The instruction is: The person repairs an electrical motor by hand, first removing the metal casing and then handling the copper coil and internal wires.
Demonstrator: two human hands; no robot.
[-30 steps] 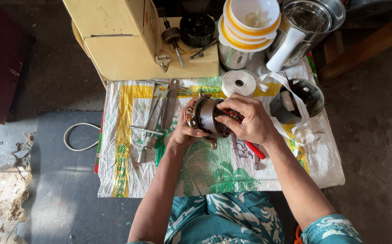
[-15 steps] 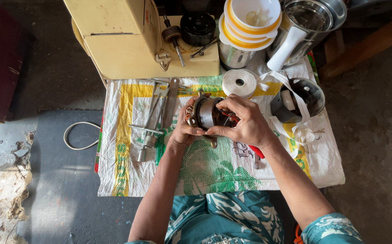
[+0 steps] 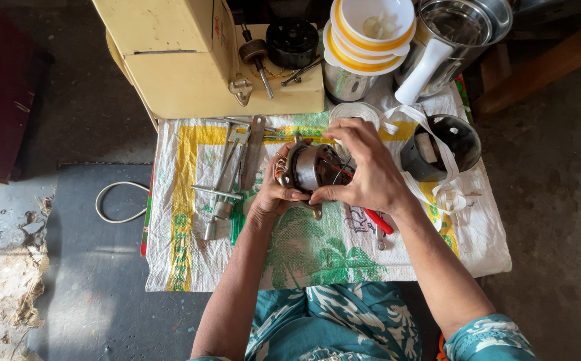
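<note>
At the centre of the frame, both hands hold a round metal motor stator with copper windings (image 3: pixel 312 167) above a woven white sack mat printed in yellow and green (image 3: pixel 190 254). The left hand (image 3: pixel 273 190) cups it from the left, fingers curled closed around its rim. The right hand (image 3: pixel 365 170) grips it from the right, fingers bent over the top. Red-handled pliers (image 3: pixel 378 222) lie just below the right hand. A cream-yellow appliance housing (image 3: pixel 190 60) occupies the upper left.

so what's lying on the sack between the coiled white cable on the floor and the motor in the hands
In the head view, a cluster of long grey metal hand tools lies on the printed woven sack, between the cable and the round metal motor.
</note>
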